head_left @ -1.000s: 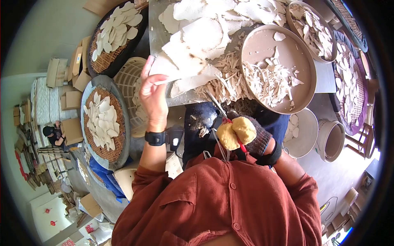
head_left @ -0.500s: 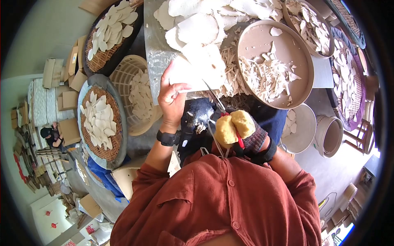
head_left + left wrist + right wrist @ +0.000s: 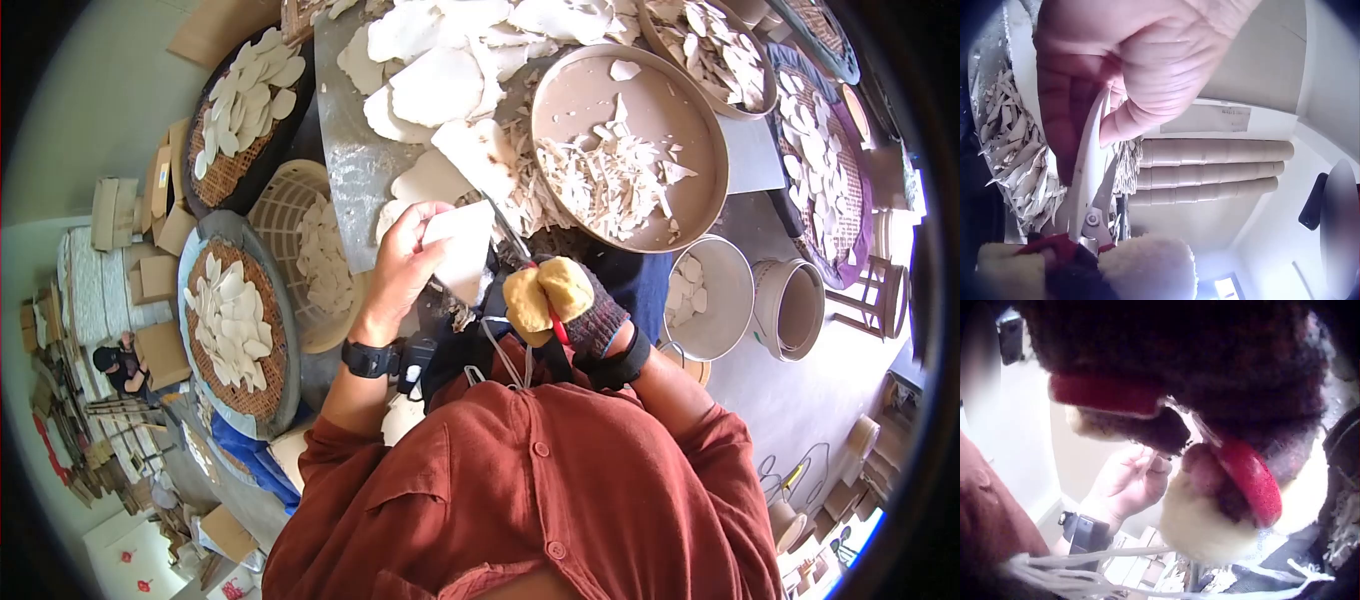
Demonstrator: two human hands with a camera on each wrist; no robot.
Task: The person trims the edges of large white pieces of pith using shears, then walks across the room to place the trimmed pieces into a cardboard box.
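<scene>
My bare left hand (image 3: 398,268) pinches a thin, pale flat piece (image 3: 462,262) between thumb and fingers. The left wrist view shows this piece (image 3: 1088,165) edge-on, right at the blades of a pair of scissors (image 3: 1092,220). My right hand (image 3: 602,312), in a dark knitted glove, grips the scissors by their red handles (image 3: 1254,481). Yellow padding (image 3: 565,284) is wrapped about that hand's fingers. Larger pale sheets (image 3: 440,85) lie heaped on the metal table (image 3: 345,165) beyond the left hand.
A round tray (image 3: 690,115) with pale slivers stands on the table, right of the scissors. At the left are a plastic basket (image 3: 275,215) and a woven tray (image 3: 205,370) of flat pieces. To the right stands a bucket (image 3: 735,310). Another person (image 3: 120,368) is at far left.
My left hand has drawn down toward my body, now holding a smaller piece beside the scissors. A larger sheet was in it before. The camera's view has shifted slightly.
</scene>
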